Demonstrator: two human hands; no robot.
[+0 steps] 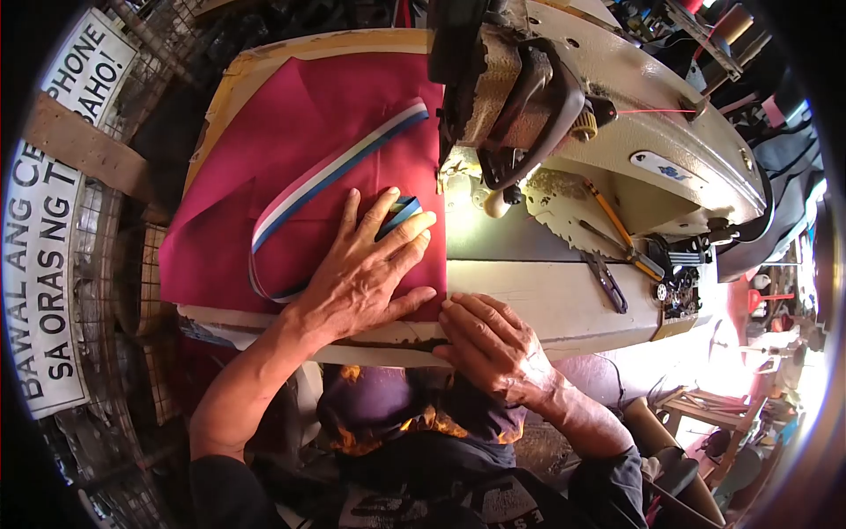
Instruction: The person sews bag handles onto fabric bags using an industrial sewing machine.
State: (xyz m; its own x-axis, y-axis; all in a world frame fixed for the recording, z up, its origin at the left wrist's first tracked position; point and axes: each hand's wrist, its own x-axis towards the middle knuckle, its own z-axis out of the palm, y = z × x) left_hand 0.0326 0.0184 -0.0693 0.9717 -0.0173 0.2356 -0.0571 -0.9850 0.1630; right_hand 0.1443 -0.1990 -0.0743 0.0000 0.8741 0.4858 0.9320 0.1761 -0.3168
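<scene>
A piece of dark red cloth (352, 97) lies on the sewing machine table, its right edge running under the machine's needle area. My left hand (361, 264) rests flat on the cloth with its fingers spread. A ribbon striped blue, white and red (326, 176) loops over the cloth, and part of it shows between the fingers of that hand. At the cloth's lower right corner, my right hand (498, 344) has its fingers together, closed on the edge. Its thumb tip is partly hidden.
The sewing machine (652, 97) stands over the table's right side, its lamp lit. An orange pencil (610, 212), thread snips (606, 282) and a bobbin winder (679, 282) sit on the right. Wire mesh with signs (44, 291) borders the left.
</scene>
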